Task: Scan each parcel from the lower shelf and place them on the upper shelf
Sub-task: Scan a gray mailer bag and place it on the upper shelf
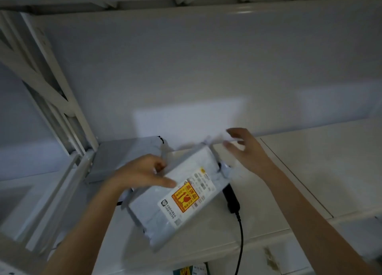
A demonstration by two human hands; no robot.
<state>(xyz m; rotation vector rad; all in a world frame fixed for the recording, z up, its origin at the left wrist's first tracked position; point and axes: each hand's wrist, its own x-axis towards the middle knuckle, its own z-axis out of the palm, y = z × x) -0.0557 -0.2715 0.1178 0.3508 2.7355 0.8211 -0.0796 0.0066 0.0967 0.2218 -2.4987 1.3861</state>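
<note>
Parcels are going up onto the white upper shelf [310, 171], and the one in hand, a flat grey plastic mailer bag with a white label and an orange-red fragile sticker [177, 194], lies on that shelf with its long axis running diagonally, near end toward the lower left, far end toward the back wall. The left hand [142, 173] grips its upper-left edge, fingers curled over the rim and thumb laid across the top face. The right hand [244, 148] hovers at the far right corner with fingers spread and holding nothing; blur hides whether its tips touch the bag. Just beyond the left hand lies another grey flat parcel [128, 156] at the back left corner. A black handheld scanner with a cable [232, 200] rests on the shelf, partly under the mailer's right edge. Since the left hand is the one holding, any push squaring the bag toward the wall would likely come from it.
</note>
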